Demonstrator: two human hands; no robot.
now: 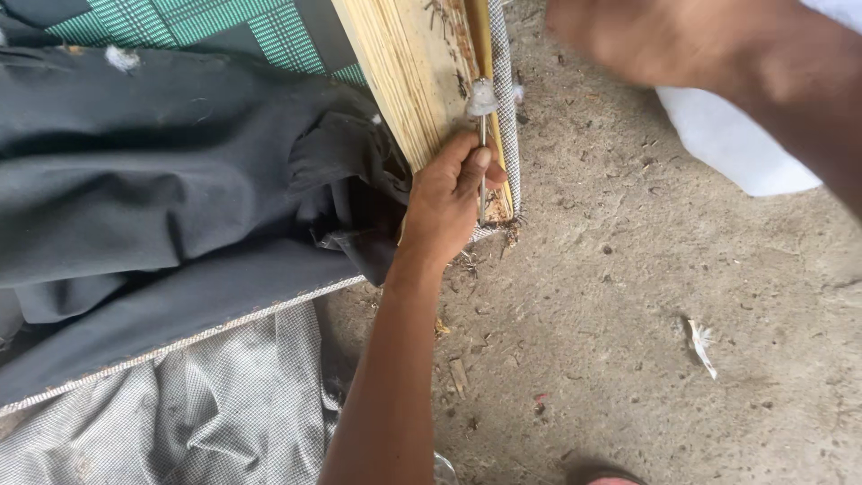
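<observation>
My left hand (449,193) grips a thin metal rod (482,180), held upright against the edge of a pale wooden frame (404,63). A tuft of white fluff (482,97) sits at the rod's upper end. My right hand (655,40) is raised at the top right, well above the frame. It is blurred by motion, so its fingers and anything in them cannot be made out. Dark grey fabric (162,162) hangs loose from the frame on the left, bunched right beside my left hand.
A grey woven edging (505,81) runs along the frame's right side. Green checked cloth (224,22) lies at the top left, grey checked cloth (206,404) at the bottom left. A white sheet (736,144) lies on the dusty concrete floor (628,296) with scattered debris.
</observation>
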